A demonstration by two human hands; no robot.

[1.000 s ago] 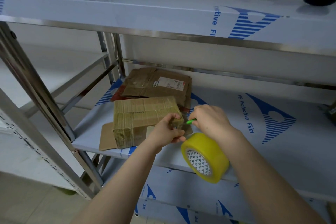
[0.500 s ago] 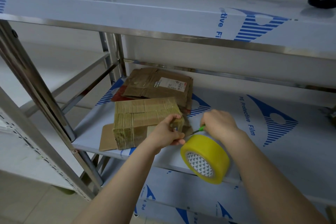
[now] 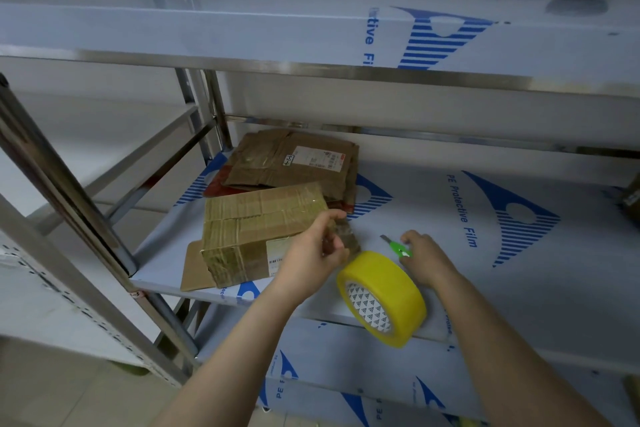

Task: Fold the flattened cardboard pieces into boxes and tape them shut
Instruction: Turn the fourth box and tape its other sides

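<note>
Steel shelving, tiled floor

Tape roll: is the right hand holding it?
No, the right hand grips the green cutter lying on the shelf, not the tape roll nearer the front edge.

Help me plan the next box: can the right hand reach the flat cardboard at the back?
Probably yes: bare shelf lies between the right hand and the cardboard, and the box sits off to the left. It holds the cutter, though.
</note>
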